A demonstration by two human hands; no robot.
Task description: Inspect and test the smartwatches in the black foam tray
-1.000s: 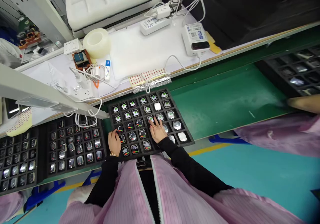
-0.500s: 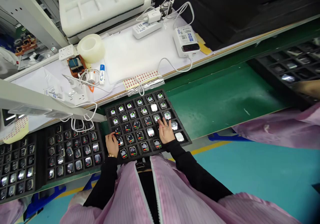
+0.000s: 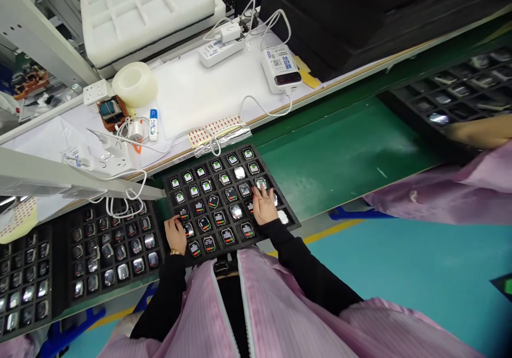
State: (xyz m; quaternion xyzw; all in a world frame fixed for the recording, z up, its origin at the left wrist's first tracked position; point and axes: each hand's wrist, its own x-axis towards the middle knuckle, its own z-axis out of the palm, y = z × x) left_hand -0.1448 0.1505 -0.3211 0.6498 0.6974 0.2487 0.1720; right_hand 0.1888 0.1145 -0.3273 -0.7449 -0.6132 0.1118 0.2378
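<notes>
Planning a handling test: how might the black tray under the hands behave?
The black tray likely slides flat across the green surface, given its broad, rectangular shape. Its watch units may shift if tilted: one sits askew in its open compartment.

White foam tray (image 3: 152,34) at back of shelf (image 3: 352,75), cream tape roll (image 3: 143,90) in front, blue-and-white tube (image 3: 153,125) nearby, power strip (image 3: 214,54) carrying white plug adapter (image 3: 230,33), white display box (image 3: 276,59) (printed label on top), red-dotted sticker sheet (image 3: 200,136) at front edge, black stack (image 3: 320,22) rightward
</notes>
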